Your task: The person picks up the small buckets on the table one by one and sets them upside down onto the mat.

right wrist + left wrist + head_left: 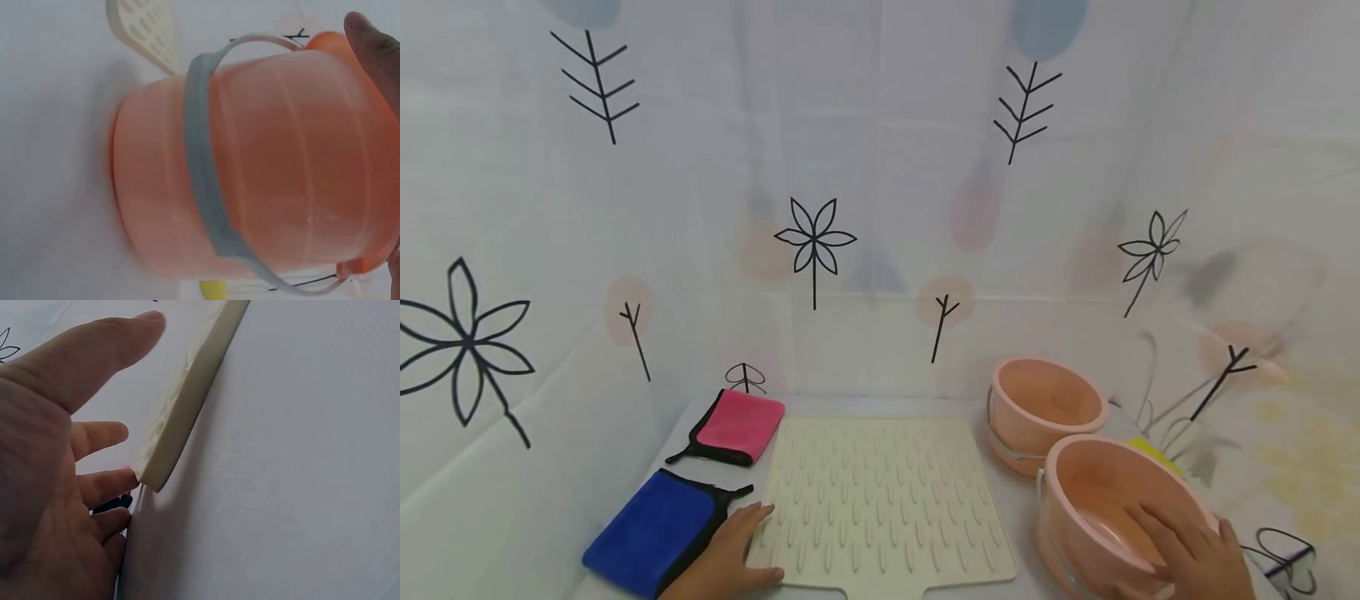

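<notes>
My left hand (733, 550) is at the near left corner of a cream washboard (887, 500) with rows of raised ridges. In the left wrist view its thumb stands apart from the other fingers, and one fingertip is right at the corner of the washboard (181, 419). My right hand (1198, 554) reaches over the near rim of the front peach bucket (1075, 533), fingers extended over its opening. The right wrist view shows this bucket's side, with its pale handle (203, 150) hanging down, and my thumb (378, 59) by the rim.
A second peach bucket (1022, 433) stands behind the first. Left of the washboard lie a folded pink cloth (741, 425) and a folded blue cloth (651, 529), both edged in black. Something yellow (1153, 454) shows behind the front bucket. A patterned curtain (880, 208) hangs at the back.
</notes>
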### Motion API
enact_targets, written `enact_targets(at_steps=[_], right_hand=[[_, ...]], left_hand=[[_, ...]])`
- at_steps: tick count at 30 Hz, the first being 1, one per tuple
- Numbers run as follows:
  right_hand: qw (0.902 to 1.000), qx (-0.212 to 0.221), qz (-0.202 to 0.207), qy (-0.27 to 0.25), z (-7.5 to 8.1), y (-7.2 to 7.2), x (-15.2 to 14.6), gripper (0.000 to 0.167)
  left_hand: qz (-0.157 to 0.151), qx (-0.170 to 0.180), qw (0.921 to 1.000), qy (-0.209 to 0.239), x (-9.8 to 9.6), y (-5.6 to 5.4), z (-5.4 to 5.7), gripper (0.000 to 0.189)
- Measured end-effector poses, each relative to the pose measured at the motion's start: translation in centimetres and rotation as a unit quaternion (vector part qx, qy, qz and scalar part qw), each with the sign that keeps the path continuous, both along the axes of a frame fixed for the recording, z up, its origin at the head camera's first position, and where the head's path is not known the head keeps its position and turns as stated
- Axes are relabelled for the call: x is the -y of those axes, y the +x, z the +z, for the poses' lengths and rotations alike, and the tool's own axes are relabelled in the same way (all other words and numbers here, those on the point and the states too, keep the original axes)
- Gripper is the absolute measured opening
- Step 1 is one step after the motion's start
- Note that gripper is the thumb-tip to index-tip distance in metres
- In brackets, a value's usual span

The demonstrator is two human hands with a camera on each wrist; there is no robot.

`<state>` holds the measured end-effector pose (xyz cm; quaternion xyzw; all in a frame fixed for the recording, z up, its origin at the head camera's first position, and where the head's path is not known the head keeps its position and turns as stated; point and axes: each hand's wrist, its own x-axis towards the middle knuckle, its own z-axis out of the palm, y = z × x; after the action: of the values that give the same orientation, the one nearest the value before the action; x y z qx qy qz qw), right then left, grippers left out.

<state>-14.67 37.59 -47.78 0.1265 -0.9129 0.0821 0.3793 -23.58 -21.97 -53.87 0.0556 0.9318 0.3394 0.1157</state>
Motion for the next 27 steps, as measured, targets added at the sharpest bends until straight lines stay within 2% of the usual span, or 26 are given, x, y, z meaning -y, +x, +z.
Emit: enact_targets(at_steps=[1, 2, 5, 8, 9, 13, 16, 18, 23, 25, 27], right_hand=[[1.0, 0.008, 0.001, 0.004, -0.2, 0.1, -0.2, 0.112], [0.9998, 0.01, 0.01, 0.011, -0.4, 0.1, -0.5, 0.102], [0.9984, 0.015, 0.041, 0.037, -0.7, 0.1, -1.2, 0.091], [0.9949, -0.002, 0.073, 0.07, -0.7, -0.1, -1.6, 0.082], [0.9938, -0.005, 0.08, 0.076, -0.7, -0.1, -1.7, 0.087], [0.9874, -0.051, 0.117, 0.094, -0.7, -0.6, -1.7, 0.077], [0.9844, -0.07, 0.124, 0.104, -0.3, -0.9, -1.7, 0.068], [0.985, -0.068, 0.117, 0.107, 0.1, -1.0, -1.6, 0.064], [0.9916, -0.005, 0.075, 0.105, 1.2, -0.6, -1.3, 0.047], [0.993, 0.052, 0.034, 0.1, 1.4, -0.1, -1.0, 0.048], [0.988, 0.118, -0.01, 0.1, 1.6, 0.3, -0.7, 0.052]], left_hand=[[-0.008, 0.0, 1.0, 0.0, 0.1, 0.0, -0.2, 0.099], [-0.018, -0.003, 0.9998, -0.002, 0.3, 0.0, -0.3, 0.101], [-0.059, -0.025, 0.9979, -0.006, 1.1, 0.0, -0.9, 0.105], [-0.089, -0.05, 0.9947, -0.014, 1.9, 0.1, -1.3, 0.107], [-0.092, -0.054, 0.9942, -0.015, 2.1, 0.1, -1.3, 0.107], [-0.063, -0.039, 0.997, -0.021, 2.1, 0.0, -0.8, 0.107], [-0.026, -0.012, 0.9993, -0.024, 1.6, -0.1, -0.3, 0.105], [-0.014, -0.002, 0.9996, -0.026, 1.2, -0.3, -0.1, 0.104], [-0.007, 0.008, 0.9996, -0.027, 0.5, -0.4, -0.3, 0.1], [-0.006, 0.011, 0.9996, -0.025, 0.5, -0.3, -0.4, 0.1], [-0.008, 0.013, 0.9996, -0.023, 0.5, -0.2, -0.6, 0.1]])
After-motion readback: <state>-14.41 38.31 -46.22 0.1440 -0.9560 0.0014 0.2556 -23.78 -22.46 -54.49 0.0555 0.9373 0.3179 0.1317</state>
